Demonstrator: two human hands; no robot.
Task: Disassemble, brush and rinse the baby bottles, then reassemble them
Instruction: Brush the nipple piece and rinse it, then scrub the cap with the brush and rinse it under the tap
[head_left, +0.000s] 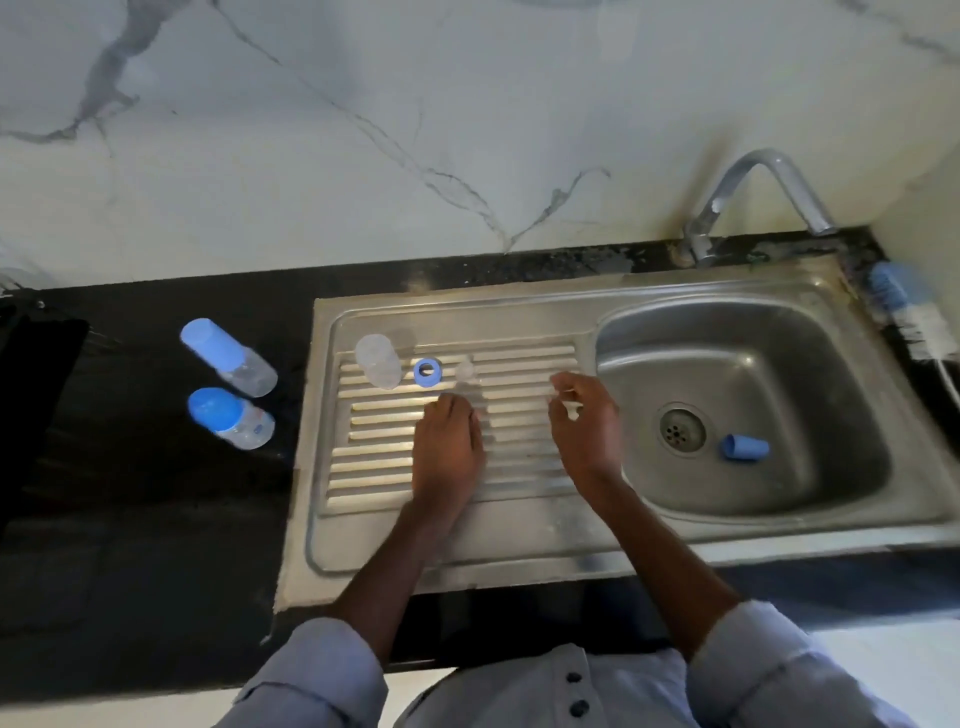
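A head-worn camera looks down on a stainless steel sink set in a black counter, with a marbled white wall behind.

In the centre of the frame, both hands hover over the ribbed drainboard. The left hand lies palm down with its fingers bent at the tips; whether it holds anything cannot be told. The right hand has its fingers curled and seems to pinch a small clear part, too blurred to name.

Just above the left hand on the drainboard sit, from left to right, an uncapped clear bottle body, a blue screw ring and a clear teat, each near the next but apart.

At centre left on the counter lie two assembled baby bottles with blue caps: the upper bottle and the lower bottle, both tilted.

In the basin at right, a blue cap lies on its side beside the drain. A chrome tap arches over the basin at upper right. A blue and white bottle brush rests on the counter at the far right edge.
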